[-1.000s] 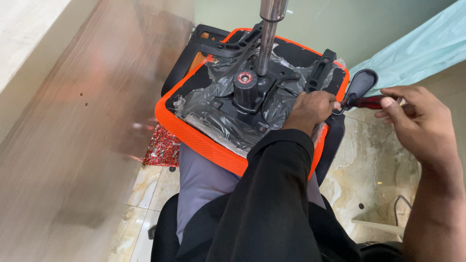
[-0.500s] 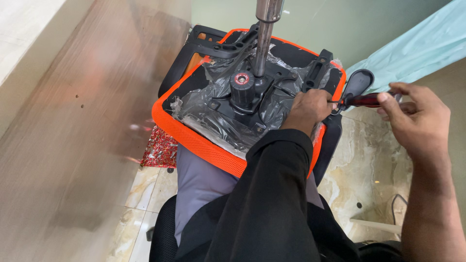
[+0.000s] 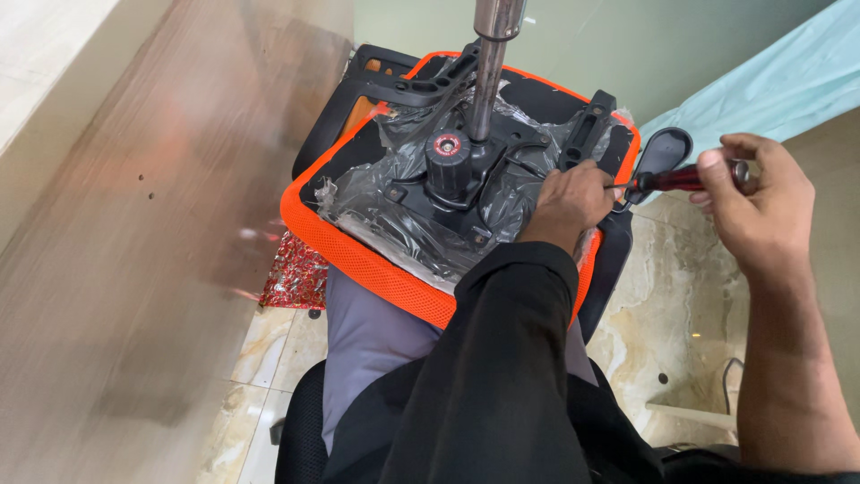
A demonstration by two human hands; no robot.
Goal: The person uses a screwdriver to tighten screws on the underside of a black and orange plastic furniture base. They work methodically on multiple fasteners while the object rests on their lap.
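Note:
An upturned office chair seat (image 3: 358, 255) with an orange mesh rim rests on my lap, its underside facing up. A black tilt mechanism (image 3: 452, 170) under crinkled clear plastic wrap carries a chrome gas-lift column (image 3: 488, 72). My left hand (image 3: 569, 202), in a black sleeve, presses on the seat's right side by a black bracket (image 3: 587, 134). My right hand (image 3: 757, 202) grips a dark red-handled screwdriver (image 3: 676, 179), whose tip points left at the seat edge beside my left fingers. A black armrest pad (image 3: 665, 148) sits just behind the tool.
A brown wooden panel (image 3: 152, 233) fills the left side. A marble tile floor (image 3: 663, 305) lies below right, with a cable (image 3: 730, 381) on it. A red glittery patch (image 3: 296, 278) shows under the seat. A pale green cloth (image 3: 779, 81) hangs at the upper right.
The view has shifted slightly. My right hand has turned on the screwdriver handle, staying at the seat's right edge. My left hand stays in place.

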